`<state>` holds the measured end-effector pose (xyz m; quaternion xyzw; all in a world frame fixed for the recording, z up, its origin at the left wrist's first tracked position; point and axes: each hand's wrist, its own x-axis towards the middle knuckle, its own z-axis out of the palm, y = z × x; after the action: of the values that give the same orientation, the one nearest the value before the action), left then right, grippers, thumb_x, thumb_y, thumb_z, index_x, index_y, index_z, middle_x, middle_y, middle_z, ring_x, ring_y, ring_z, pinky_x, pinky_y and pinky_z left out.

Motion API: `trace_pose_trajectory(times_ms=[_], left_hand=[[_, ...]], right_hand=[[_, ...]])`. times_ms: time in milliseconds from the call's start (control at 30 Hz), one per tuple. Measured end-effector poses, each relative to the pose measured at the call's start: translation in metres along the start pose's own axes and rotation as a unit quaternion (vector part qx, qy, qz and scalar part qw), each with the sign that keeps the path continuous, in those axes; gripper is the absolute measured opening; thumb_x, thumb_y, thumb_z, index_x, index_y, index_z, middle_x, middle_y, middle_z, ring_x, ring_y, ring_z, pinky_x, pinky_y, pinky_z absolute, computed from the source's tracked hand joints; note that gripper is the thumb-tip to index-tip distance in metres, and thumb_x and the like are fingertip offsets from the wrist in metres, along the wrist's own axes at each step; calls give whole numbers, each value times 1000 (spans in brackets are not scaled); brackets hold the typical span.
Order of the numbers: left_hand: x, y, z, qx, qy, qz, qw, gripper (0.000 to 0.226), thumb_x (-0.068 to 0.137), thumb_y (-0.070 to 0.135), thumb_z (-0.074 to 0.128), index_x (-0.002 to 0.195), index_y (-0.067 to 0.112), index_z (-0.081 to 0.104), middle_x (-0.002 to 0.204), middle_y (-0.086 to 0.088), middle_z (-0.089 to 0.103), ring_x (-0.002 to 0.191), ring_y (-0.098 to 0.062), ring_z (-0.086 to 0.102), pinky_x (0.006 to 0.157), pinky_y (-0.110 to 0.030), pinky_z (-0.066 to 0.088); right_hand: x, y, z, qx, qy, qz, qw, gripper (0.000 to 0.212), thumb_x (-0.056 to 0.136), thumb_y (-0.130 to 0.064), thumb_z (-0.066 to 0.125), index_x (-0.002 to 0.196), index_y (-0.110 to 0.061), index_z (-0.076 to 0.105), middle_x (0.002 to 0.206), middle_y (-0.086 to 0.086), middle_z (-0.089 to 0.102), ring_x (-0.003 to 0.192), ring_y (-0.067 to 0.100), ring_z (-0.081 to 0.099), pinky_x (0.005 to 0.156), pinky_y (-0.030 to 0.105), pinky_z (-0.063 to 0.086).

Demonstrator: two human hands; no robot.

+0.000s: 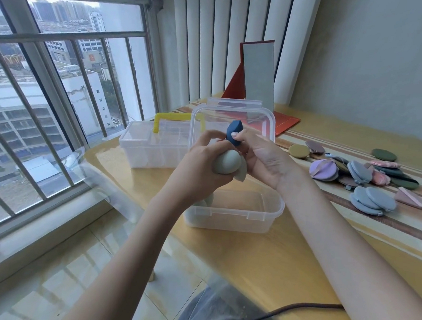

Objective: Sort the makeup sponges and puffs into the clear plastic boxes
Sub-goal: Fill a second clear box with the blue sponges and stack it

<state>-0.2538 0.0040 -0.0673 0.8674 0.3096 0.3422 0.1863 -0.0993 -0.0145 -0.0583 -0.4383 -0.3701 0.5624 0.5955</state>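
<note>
A dark blue makeup sponge (234, 136) sits pinched between the thumb and fingers of the right hand (264, 160), held in the air above the open clear plastic box (233, 219). At about 7 o'clock from it, the left hand (202, 166) curls around a pale green egg-shaped sponge (225, 164), with the edge of a second pale sponge (241, 174) showing just beside it at 4 o'clock; which hand holds that second one I cannot tell. Both hands are close together, fingertips nearly touching.

The open box rests on the yellow table (260, 261), its clear lid (232, 121) standing upright behind the hands at 12 o'clock. Pale shapes show inside the box at its left end, partly hidden by the left wrist. At 10 o'clock from the box stands a closed clear box with a yellow handle (156, 146).

At 3 o'clock, well apart from the hands, a loose pile of flat puffs (367, 176) in grey-blue, lilac, pink, dark green and mustard lies on a striped cloth (398, 233). At 12 o'clock, a red folding mirror (258, 76) stands by the vertical blinds (224, 49). A dark cable (294, 309) crosses the table's near edge at 6 o'clock.
</note>
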Motion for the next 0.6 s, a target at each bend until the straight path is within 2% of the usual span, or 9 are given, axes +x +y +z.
trace_pose_trajectory(times_ms=[100,167,267,333,367,400,467,500,600], left_hand=[[0,-1,2,-30,10,3,999,31,78,15,73,106,18,60,125,4,49,100,-12,52,84,-24,42],[1,-3,2,-52,25,-21,998,30,81,18,70,107,17,55,116,5,56,94,-12,55,81,-26,48],[-1,-2,2,-74,62,-47,994,25,83,20,69,98,19,49,89,13,58,78,-1,55,65,-10,44],[-2,-3,2,-85,107,-61,989,24,83,17,69,94,17,47,80,12,54,70,-1,52,58,-9,41],[-2,-5,2,-96,133,-72,984,24,83,15,68,93,16,46,80,10,53,70,-4,52,59,-11,43],[-1,-7,2,-110,155,-84,978,24,83,15,67,92,17,44,81,8,52,74,-10,55,63,-16,48],[0,-10,2,-146,180,-108,967,26,83,16,65,92,22,42,85,7,50,84,-25,60,69,-39,57],[1,-10,2,-165,182,-118,962,26,84,16,64,93,23,41,87,7,49,88,-27,60,67,-44,58],[1,-9,2,-192,180,-135,955,25,87,12,62,96,18,40,93,0,47,91,-26,60,55,-32,59]], right_hand=[[-2,-2,0,34,-3,8,999,18,94,-14,49,110,-12,58,77,4,69,69,15,63,69,32,52],[-2,-4,0,39,-5,13,999,26,94,-14,45,114,-14,61,76,3,70,73,15,63,71,34,52],[-3,-5,0,60,-11,3,998,22,94,-13,45,107,-12,63,94,9,69,85,18,64,81,37,53],[-3,-5,0,80,-2,-22,997,20,95,-11,47,94,-11,67,105,11,63,94,20,61,92,39,50],[-3,-4,0,72,6,-39,997,24,94,-9,48,87,-14,70,107,11,61,94,21,57,90,37,50],[-4,-5,0,61,10,-56,997,28,93,-8,48,83,-17,72,107,10,60,91,21,52,81,33,50],[-5,-5,0,50,11,-72,996,27,91,-5,45,90,-15,71,108,10,55,83,19,45,64,25,44],[-5,-5,0,43,7,-72,996,25,90,-5,44,97,-13,67,106,10,52,80,19,44,61,25,43],[-7,-8,-1,-95,-7,-74,993,20,89,-1,46,97,-16,57,103,8,51,86,23,51,70,30,50]])
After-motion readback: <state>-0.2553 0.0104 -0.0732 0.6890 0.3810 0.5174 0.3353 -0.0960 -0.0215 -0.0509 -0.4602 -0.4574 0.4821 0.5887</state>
